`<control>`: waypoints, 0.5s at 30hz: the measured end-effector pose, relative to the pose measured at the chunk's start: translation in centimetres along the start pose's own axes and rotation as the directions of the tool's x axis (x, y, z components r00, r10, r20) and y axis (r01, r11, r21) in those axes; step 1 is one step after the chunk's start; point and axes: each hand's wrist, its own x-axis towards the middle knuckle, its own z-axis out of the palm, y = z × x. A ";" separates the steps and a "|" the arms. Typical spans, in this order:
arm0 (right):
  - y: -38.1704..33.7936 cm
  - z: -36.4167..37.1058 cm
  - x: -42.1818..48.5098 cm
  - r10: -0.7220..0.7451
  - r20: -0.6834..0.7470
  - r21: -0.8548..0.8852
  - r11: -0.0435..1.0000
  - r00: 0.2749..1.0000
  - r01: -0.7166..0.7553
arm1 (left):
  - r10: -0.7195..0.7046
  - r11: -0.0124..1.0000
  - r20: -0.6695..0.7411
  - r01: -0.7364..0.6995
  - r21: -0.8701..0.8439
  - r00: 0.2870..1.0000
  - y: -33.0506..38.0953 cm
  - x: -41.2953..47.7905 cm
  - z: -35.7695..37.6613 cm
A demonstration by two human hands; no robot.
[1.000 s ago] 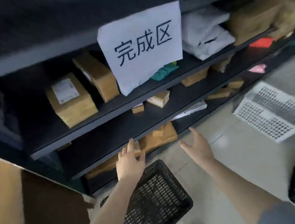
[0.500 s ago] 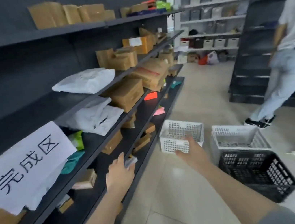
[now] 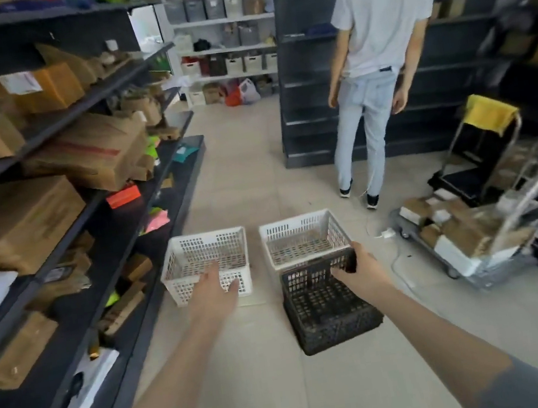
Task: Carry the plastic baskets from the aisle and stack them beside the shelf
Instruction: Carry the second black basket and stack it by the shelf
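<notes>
Three plastic baskets stand on the aisle floor ahead of me. A white basket [image 3: 196, 259] sits close to the dark shelf [image 3: 95, 207] on the left. A second white basket [image 3: 303, 237] stands to its right, and a black basket [image 3: 324, 310] sits just in front of that one. My left hand [image 3: 212, 289] reaches out over the near rim of the left white basket, fingers apart, holding nothing. My right hand [image 3: 359, 269] hovers at the far rim of the black basket with fingers spread; I see no grip.
A person [image 3: 375, 61] in a white shirt stands with their back to me in the aisle. A trolley [image 3: 472, 230] loaded with parcels stands at right, a cart with a yellow cloth [image 3: 487, 117] behind it. Cardboard boxes [image 3: 17, 221] fill the left shelf.
My view has swung from the labelled shelf and a black basket at my feet up along the aisle. Both hands have come forward toward the three baskets, still holding nothing.
</notes>
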 end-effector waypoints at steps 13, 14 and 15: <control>6.9 -5.2 24.6 0.211 -0.019 -0.023 0.977 0.977 -0.212 | 0.001 1.000 0.134 0.001 -0.015 0.991 13.1 23.6 12.2; 7.3 -5.5 26.3 0.214 -0.018 -0.018 0.977 0.977 -0.214 | 0.022 1.000 0.145 -0.020 -0.013 0.989 14.2 25.1 13.1; 7.8 -5.8 27.9 0.219 -0.015 -0.012 0.976 0.976 -0.220 | 0.038 0.999 0.162 -0.038 -0.005 0.986 15.4 26.7 14.1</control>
